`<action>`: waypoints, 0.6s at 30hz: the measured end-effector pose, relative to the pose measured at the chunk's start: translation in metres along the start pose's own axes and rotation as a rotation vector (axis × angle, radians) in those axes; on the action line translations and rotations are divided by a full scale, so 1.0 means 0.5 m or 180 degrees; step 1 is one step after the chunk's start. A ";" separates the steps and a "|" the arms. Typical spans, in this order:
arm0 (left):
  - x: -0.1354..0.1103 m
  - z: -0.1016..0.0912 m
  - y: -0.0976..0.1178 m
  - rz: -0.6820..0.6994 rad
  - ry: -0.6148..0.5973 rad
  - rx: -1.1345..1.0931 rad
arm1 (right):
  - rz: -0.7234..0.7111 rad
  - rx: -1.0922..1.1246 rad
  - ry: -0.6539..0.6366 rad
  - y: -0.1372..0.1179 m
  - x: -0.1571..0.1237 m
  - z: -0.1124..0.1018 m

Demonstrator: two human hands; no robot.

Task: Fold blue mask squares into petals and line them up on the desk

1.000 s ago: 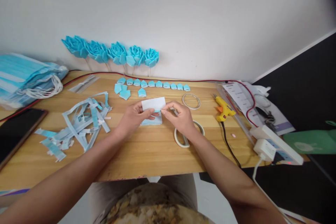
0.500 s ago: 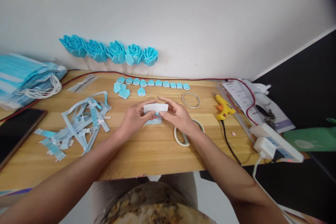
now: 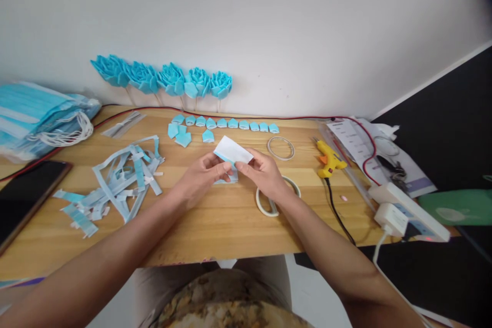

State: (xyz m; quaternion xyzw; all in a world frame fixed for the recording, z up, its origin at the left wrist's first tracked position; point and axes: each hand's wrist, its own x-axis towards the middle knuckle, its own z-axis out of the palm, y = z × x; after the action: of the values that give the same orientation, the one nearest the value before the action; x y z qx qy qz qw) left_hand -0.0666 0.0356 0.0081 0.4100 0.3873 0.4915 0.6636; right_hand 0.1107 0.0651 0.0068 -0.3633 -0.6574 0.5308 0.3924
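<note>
Both hands hold one white and light-blue piece of mask fabric (image 3: 232, 149) above the middle of the table. My left hand (image 3: 207, 173) pinches its left and lower edge between thumb and fingers. Its right side is gripped by my right hand (image 3: 263, 171). The piece is tilted, with its white side up. Under the hands lies another pale blue piece (image 3: 226, 181), partly hidden. Just beyond are folded blue petals (image 3: 208, 136), several of them in a row (image 3: 232, 123). Near my right wrist sit a roll of tape (image 3: 265, 210) and a thinner ring (image 3: 281, 148).
Blue fabric roses on sticks (image 3: 171, 79) lean on the wall. At left are a pack of masks (image 3: 26, 118), a phone (image 3: 26, 200) and cut strips (image 3: 123, 184). A yellow glue gun (image 3: 328, 160), a power strip (image 3: 413, 212) and papers (image 3: 400, 164) are at right.
The fabric piece has turned from level to tilted, its left end now higher, and more of its white face shows. My hands have shifted slightly around it.
</note>
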 end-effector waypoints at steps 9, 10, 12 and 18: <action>0.001 -0.013 -0.018 -0.0059 0.0223 0.0287 | 0.0054 0.0009 -0.0066 -0.004 0.001 0.001; 0.002 -0.013 -0.017 -0.0059 0.0231 0.0253 | 0.0030 -0.0017 -0.0046 -0.005 0.001 0.000; 0.002 -0.013 -0.016 -0.0082 0.0249 0.0216 | 0.0002 -0.0055 0.0006 -0.007 0.001 -0.002; 0.005 -0.008 -0.014 -0.0152 0.0258 0.0162 | 0.0070 0.0017 0.0101 0.002 0.002 -0.001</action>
State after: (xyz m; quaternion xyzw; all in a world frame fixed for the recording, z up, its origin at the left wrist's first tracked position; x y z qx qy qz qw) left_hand -0.0674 0.0373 0.0001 0.3971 0.4359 0.4818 0.6483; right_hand 0.1108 0.0664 0.0058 -0.3779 -0.6457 0.5310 0.3979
